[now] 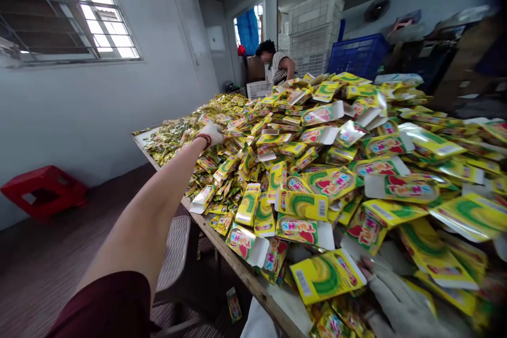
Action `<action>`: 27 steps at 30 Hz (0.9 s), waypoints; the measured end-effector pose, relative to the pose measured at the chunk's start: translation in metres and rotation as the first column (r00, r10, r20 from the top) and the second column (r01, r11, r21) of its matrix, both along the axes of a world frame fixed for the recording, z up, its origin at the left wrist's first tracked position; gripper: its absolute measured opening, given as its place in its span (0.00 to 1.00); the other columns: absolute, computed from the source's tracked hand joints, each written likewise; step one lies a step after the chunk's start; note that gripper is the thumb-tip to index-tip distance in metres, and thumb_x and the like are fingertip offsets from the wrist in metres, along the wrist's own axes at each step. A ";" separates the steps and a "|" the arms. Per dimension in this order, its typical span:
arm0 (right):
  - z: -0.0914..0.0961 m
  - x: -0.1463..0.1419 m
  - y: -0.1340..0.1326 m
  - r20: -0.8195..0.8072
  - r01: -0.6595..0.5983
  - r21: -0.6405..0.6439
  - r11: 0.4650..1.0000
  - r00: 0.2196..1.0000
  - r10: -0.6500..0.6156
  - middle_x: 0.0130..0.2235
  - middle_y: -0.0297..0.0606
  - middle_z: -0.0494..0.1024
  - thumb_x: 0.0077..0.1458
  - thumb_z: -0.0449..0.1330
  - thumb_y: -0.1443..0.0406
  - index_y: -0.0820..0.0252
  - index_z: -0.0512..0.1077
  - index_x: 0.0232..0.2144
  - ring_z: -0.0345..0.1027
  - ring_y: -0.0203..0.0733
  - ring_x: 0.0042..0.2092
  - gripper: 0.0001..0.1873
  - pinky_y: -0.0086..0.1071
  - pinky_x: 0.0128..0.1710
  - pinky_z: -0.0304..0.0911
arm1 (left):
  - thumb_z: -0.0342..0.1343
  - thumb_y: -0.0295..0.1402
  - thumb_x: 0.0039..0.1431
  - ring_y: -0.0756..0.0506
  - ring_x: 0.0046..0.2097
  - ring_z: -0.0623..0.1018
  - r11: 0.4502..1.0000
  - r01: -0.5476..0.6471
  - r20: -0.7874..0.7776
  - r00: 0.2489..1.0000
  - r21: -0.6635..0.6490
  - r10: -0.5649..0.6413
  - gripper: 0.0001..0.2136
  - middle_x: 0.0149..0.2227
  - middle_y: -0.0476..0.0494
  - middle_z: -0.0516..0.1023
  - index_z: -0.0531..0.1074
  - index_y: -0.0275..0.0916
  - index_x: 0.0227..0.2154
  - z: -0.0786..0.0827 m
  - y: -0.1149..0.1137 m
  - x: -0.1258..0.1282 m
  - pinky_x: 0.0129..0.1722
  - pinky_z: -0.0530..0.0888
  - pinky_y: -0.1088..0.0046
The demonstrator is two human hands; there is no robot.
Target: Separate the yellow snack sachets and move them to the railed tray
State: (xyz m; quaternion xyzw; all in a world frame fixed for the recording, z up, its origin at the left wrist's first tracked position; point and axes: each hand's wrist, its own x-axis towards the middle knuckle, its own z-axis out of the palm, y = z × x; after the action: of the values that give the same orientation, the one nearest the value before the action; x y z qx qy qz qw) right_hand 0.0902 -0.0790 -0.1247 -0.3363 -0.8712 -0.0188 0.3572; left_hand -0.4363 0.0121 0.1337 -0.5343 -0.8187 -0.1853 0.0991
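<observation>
My left hand [213,134], in a white glove, reaches out over a heap of small shiny candy packets [174,140] at the table's far left side. Its fingers point into the heap, and what they hold, if anything, is hidden. At the lower right, my right hand [400,296] wears a pale glove with bare fingertips showing. Those fingertips are at the open end of a yellow-green candy box [327,275], which they seem to grip. Around that hand lie many similar boxes [304,231] printed TWINS, several with white flaps open. Some packets [330,323] lie below the gripped box.
The wooden table edge [237,269] runs diagonally before me. A grey chair [174,248] stands beside it, a red plastic stool [43,190] by the wall. Behind the pile are another person [279,66], white crates [315,26] and a blue crate [358,55]. One box [233,304] lies on the floor.
</observation>
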 end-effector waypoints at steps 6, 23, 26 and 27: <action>0.036 0.004 -0.015 -0.129 -0.080 0.013 0.997 0.988 0.081 0.56 0.45 0.71 0.55 0.55 0.70 0.51 0.65 0.56 0.69 0.50 0.54 0.26 0.43 0.50 0.69 | 0.51 0.26 0.49 0.47 0.37 0.74 0.961 0.234 -0.080 0.971 0.147 -0.225 0.15 0.31 0.51 0.71 0.73 0.32 0.41 0.052 -0.023 0.131 0.38 0.71 0.72; 0.100 0.069 0.000 -0.563 0.107 -0.553 0.826 0.683 -0.465 0.38 0.43 0.79 0.56 0.54 0.61 0.62 0.73 0.44 0.75 0.43 0.38 0.17 0.37 0.40 0.71 | 0.57 0.42 0.56 0.44 0.48 0.73 0.202 0.973 0.133 0.215 -0.108 -0.967 0.20 0.46 0.42 0.72 0.69 0.41 0.50 -0.047 -0.095 0.352 0.49 0.70 0.68; 0.097 0.055 -0.018 -0.420 0.176 -0.447 0.877 0.824 -0.379 0.40 0.42 0.79 0.58 0.54 0.59 0.59 0.74 0.44 0.74 0.45 0.41 0.16 0.39 0.44 0.70 | 0.54 0.42 0.57 0.46 0.42 0.74 0.566 0.824 0.060 0.565 -0.004 -0.823 0.15 0.38 0.46 0.75 0.73 0.37 0.42 -0.032 -0.080 0.275 0.44 0.71 0.71; 0.093 0.049 -0.025 -0.358 0.139 -0.385 0.912 0.889 -0.287 0.41 0.41 0.79 0.57 0.55 0.59 0.57 0.75 0.43 0.74 0.45 0.42 0.15 0.40 0.45 0.70 | 0.54 0.42 0.57 0.46 0.39 0.74 0.684 0.729 0.046 0.683 0.023 -0.729 0.16 0.36 0.47 0.75 0.73 0.36 0.41 -0.030 -0.076 0.244 0.42 0.71 0.72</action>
State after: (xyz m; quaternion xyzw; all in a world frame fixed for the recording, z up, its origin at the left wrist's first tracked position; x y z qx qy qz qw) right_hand 0.1390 -0.1036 -0.0312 -0.4857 -0.7239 0.1667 0.4607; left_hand -0.1923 -0.0638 0.1039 -0.8106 -0.5411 -0.2241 -0.0033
